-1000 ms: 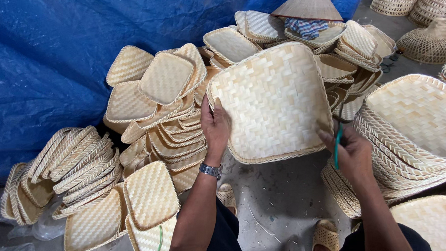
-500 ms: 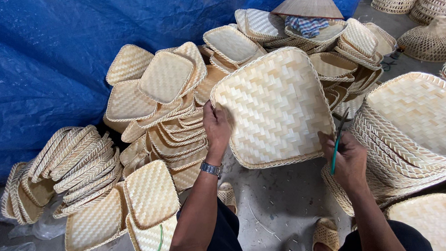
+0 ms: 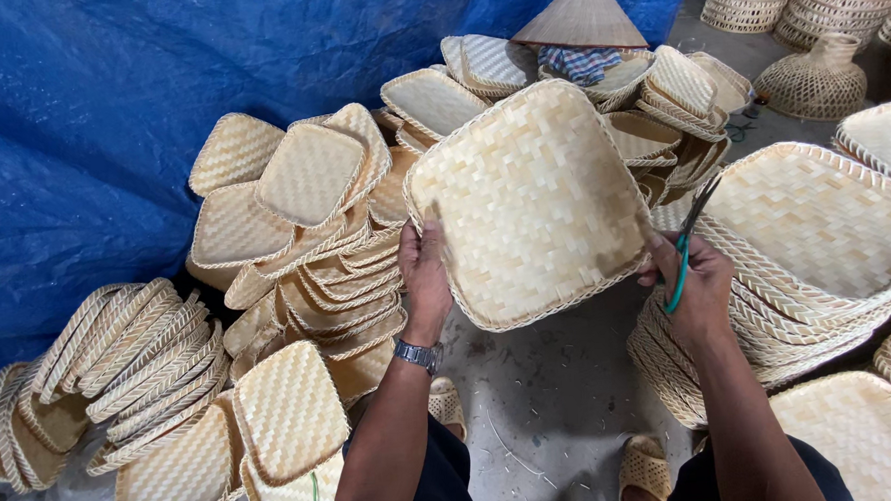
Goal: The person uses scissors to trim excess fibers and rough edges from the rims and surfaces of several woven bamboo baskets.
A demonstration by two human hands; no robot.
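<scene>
1. Even, soft daylight throughout; bright, no glare.
2. Shadows faint, darkest between the stacked trays (image 3: 306,277) and on the floor (image 3: 552,386).
3. Focus sharp centrally.
4. Wide-angle bending at edges; corners slightly softer.

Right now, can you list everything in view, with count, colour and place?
held woven tray: one, pale straw, tilted up at centre between both hands.
scissors: one pair, teal handles, in the right hand.
loose tray heap: many, pale straw, left of centre.
nested tray stack: many, pale straw, at right.
trays on edge: many, pale straw, lower left.
conical hat: one, tan, top centre.
checked cloth: one, blue, under the hat.
round baskets: several, tan, top right.
tarpaulin: one, blue, left and back.
sandals: two, tan, on the grey floor.
wristwatch: one, silver, left wrist.
left hand: grip on the tray's left rim.
right hand: at the tray's right rim.
</scene>
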